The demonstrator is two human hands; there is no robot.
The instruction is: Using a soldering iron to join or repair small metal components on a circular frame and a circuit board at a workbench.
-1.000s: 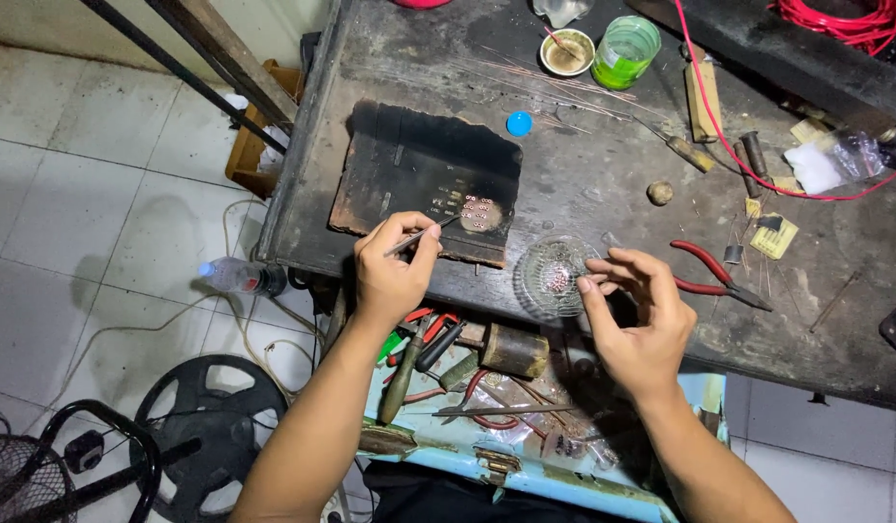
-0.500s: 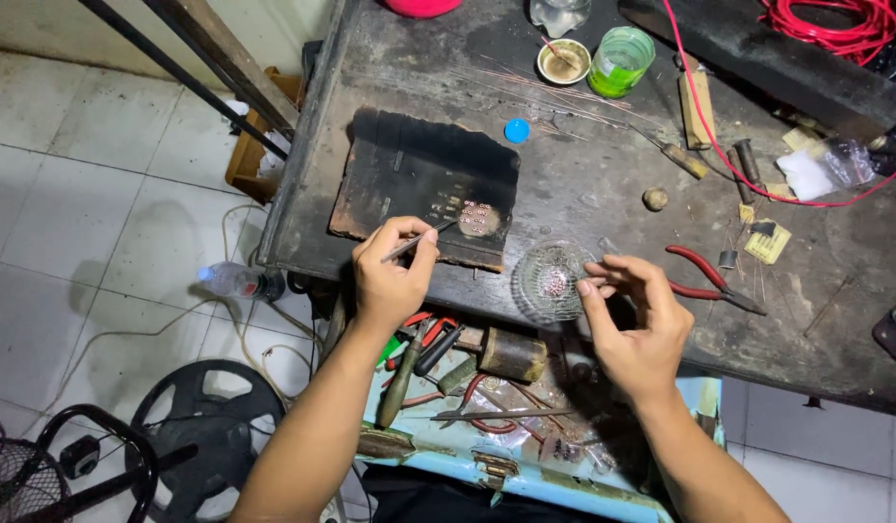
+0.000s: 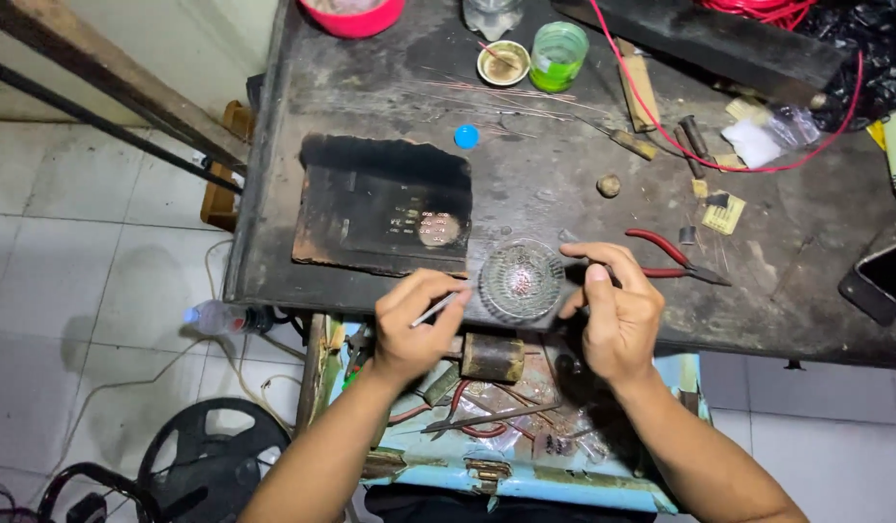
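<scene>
Since half a second ago both hands have drawn closer about the small glass dish, and the left hand has dropped a little toward the bench edge. That hand pinches a thin metal tool, perhaps tweezers, between thumb and forefinger, tip aimed at the dish. The right hand has thumb and fingers curled close just beside the rim; whether they pinch anything I cannot tell. The dish sits near the front edge, right of the charred board, with tiny reddish parts inside. It looks light, rigid, slick and breakable, best steadied at the ribbed rim. Red-handled pliers lie beyond
</scene>
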